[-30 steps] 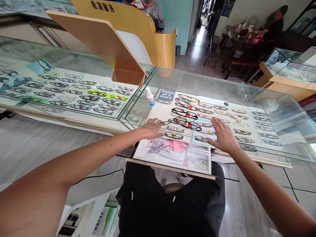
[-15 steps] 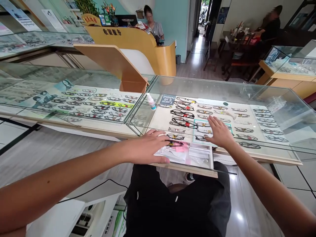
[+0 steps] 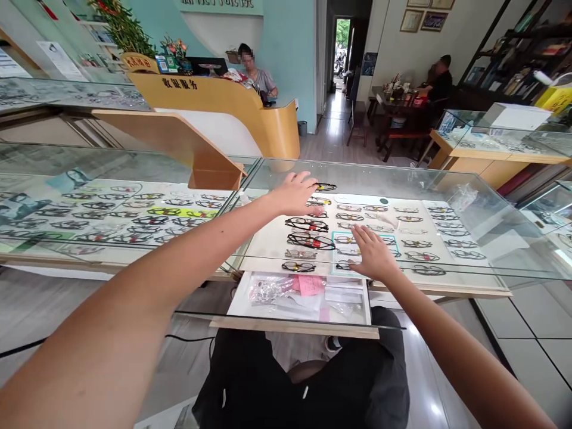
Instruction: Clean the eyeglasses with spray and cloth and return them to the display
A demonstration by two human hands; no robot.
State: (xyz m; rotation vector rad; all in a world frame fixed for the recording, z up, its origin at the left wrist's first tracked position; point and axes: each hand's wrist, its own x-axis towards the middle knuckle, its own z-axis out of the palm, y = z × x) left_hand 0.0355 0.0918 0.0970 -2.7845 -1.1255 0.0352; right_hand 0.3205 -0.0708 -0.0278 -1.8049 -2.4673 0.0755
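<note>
My left hand (image 3: 297,195) is over the far left part of the glasses display, with a dark pair of glasses (image 3: 325,187) at its fingertips, held above the rows. Spread fingers show on my right hand (image 3: 374,256), which lies over the teal-bordered card (image 3: 390,239) and holds nothing. Between and below the hands, two thick black frames with red tags (image 3: 310,241) lie in the left column. Nearer to me is a clear-lensed pair (image 3: 298,267). My left hand and forearm cover the display's far left corner.
An open drawer (image 3: 241,298) with plastic bags and a pink paper (image 3: 309,285) juts out toward my lap. Glass case edges surround the display. A brown board (image 3: 179,134) stands at the left. One person (image 3: 261,82) sits behind the counter, another (image 3: 442,79) at a back table.
My left hand has moved forward from over the drawer to the display's far side, carrying the glasses. My right hand stays over the teal-bordered card. The view has tilted up and shifted right.
</note>
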